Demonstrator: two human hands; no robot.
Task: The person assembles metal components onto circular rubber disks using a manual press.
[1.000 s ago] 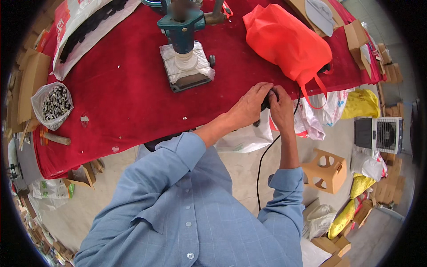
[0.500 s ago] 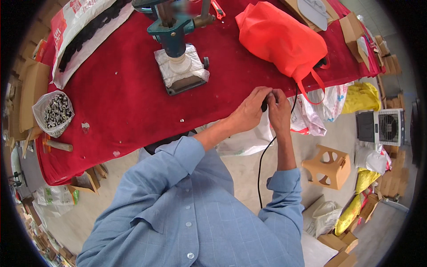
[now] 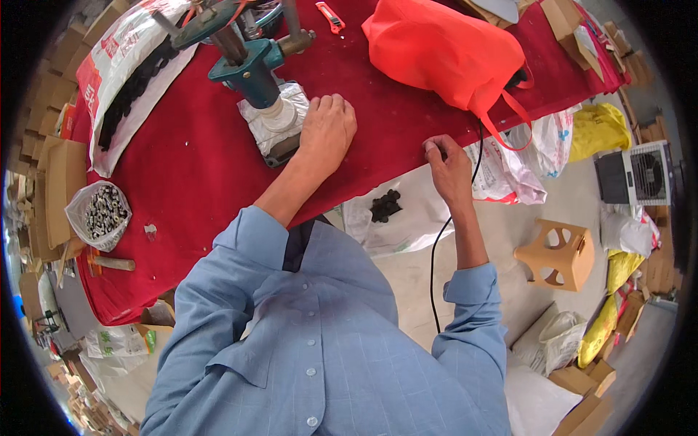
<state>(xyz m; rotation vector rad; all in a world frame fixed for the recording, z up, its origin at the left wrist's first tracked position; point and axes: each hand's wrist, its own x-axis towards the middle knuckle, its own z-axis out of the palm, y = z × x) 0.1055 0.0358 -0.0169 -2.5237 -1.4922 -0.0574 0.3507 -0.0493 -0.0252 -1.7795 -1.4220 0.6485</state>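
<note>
A green hand press [image 3: 251,73] stands on the red-covered table [image 3: 182,189], its base wrapped in pale plastic. At the right side of that base, my left hand [image 3: 329,131] has its fingers curled down; they cover the spot of the base's black side knob, and what they hold is hidden. My right hand [image 3: 449,171] is beside the table's front edge, thumb and fingers closed together. Anything in that pinch is too small to make out. A black cable [image 3: 434,265] hangs down close to my right wrist. Black pieces [image 3: 385,206] lie on a white bag below the edge.
A red cloth bag [image 3: 447,54] and a red cutter knife [image 3: 331,17] lie farther back. At left are a sack of black parts [image 3: 131,94], a bag of metal fittings [image 3: 102,214] and a hammer [image 3: 113,263]. An orange stool [image 3: 556,254] stands right.
My hands were together at the table edge around a small dark thing. My left hand has moved left to the press base; my right stays near the edge. The view has shifted slightly.
</note>
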